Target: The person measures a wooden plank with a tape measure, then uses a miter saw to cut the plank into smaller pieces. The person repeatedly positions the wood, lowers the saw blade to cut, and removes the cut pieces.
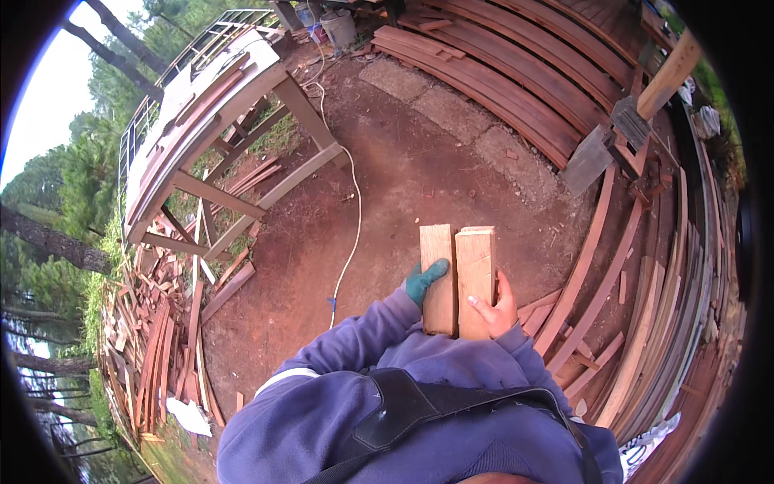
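Note:
Two short stacks of light wooden blocks stand side by side close in front of my body, a narrow dark gap between them. My left hand point(426, 281), in a green glove, grips the left wooden block point(439, 298), its thumb lying across the upper face. The right wooden block point(476, 278) is held by my bare right hand point(496, 310), with the thumb on its face and fingers around the outer side. A second piece seems to lie under the right block, its end just showing at the top. The fingers beneath are hidden.
A wooden work table point(278, 85) with boards on it stands at the far left. Below it lies a heap of wood offcuts point(153, 339). A pale cord point(359, 218) crosses the dirt floor. Long reddish planks point(500, 73) are stacked at the far right, more boards point(645, 331) along the right.

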Available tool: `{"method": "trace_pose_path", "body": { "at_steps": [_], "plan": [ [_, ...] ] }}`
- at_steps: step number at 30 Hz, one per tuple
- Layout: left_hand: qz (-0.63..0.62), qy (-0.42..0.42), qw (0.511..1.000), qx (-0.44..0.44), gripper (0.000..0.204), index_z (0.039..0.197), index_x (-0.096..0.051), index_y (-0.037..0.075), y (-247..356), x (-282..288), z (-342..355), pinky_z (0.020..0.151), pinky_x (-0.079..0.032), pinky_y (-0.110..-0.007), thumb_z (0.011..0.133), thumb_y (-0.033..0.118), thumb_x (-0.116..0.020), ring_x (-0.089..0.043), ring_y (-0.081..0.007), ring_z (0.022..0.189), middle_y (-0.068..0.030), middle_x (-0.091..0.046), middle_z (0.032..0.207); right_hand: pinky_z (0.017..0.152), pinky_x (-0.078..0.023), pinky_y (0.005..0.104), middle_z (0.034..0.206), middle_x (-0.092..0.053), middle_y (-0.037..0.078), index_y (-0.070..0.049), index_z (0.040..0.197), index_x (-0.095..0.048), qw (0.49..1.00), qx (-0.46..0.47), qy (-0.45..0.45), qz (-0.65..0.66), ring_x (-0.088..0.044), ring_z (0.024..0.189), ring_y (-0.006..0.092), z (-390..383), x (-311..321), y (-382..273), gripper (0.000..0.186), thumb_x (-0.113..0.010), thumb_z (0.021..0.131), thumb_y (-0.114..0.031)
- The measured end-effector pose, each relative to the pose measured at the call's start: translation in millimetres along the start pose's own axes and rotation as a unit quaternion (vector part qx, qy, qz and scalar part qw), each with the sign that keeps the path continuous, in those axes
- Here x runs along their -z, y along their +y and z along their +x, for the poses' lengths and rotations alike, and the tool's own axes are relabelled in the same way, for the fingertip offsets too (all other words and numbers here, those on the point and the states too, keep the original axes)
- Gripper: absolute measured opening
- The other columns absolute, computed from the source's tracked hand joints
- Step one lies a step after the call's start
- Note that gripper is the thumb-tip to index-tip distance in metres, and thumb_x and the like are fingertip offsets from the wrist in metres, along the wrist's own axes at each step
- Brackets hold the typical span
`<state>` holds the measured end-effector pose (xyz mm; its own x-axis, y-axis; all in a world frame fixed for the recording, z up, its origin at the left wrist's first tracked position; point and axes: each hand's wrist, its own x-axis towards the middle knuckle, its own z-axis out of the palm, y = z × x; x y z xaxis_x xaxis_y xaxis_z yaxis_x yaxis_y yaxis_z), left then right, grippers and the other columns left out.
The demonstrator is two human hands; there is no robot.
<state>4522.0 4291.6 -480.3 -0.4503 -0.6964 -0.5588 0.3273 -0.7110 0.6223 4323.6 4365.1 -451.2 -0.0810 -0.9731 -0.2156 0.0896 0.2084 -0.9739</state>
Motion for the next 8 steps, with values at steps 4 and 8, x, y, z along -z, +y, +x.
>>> {"method": "trace_pose_path", "body": {
  "at_steps": [4, 8],
  "plan": [
    [-0.077, -0.002, 0.995, 0.055, 0.072, 0.147, -0.046, 0.006, 36, -19, 72, 0.104, -0.051, -0.046, 0.094, 0.050, -0.068, -0.064, -0.0297, 0.119, -0.0152, -0.063, 0.134, 0.109, -0.043, 0.0411, 0.137, -0.054, 0.023, 0.006, 0.149, -0.031, 0.995, 0.012, -0.042, -0.093, -0.055, 0.128, 0.0299, 73, 54, -47, 0.087, -0.079, 0.083, -0.022],
    [-0.001, -0.160, 0.958, -0.237, 0.100, 0.160, -0.025, 0.012, 72, -53, 203, 0.118, -0.037, -0.045, 0.085, 0.051, -0.079, -0.044, -0.0267, 0.143, -0.0109, -0.042, 0.157, 0.119, -0.031, 0.0433, 0.155, -0.039, 0.024, -0.005, 0.158, -0.021, 0.972, 0.086, -0.069, -0.206, -0.038, 0.146, 0.0391, 170, 79, -73, 0.094, -0.075, 0.086, -0.031]
  ]
}}
